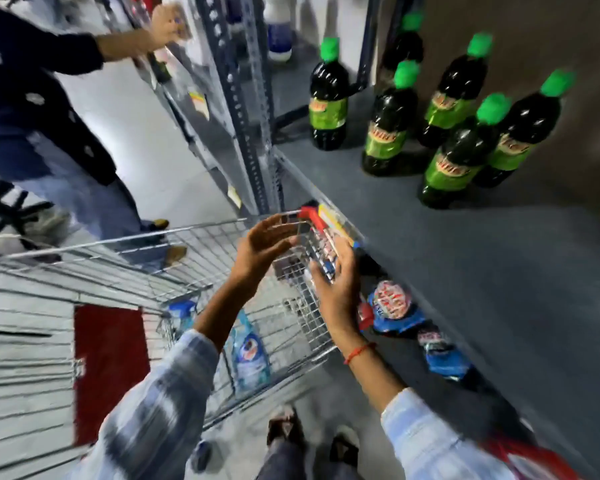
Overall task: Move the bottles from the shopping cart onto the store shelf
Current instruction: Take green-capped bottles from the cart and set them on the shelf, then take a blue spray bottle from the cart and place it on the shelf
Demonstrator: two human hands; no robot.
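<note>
Several dark bottles with green caps and green labels (388,119) stand upright on the grey store shelf (465,271) at the upper right. The wire shopping cart (118,268) fills the lower left; blue bottles (248,351) lie in its bottom. My left hand (262,245) hovers over the cart's far corner with fingers spread and nothing in it. My right hand (338,285) is beside it near the shelf's front edge, also open and empty. The whole view is motion-blurred.
Another person (49,109) in dark top and jeans stands at the upper left, reaching toward a perforated shelf upright (243,98). Blue and red packets (395,306) lie on a lower shelf. A white bottle (279,32) stands farther back. My feet (309,438) are below.
</note>
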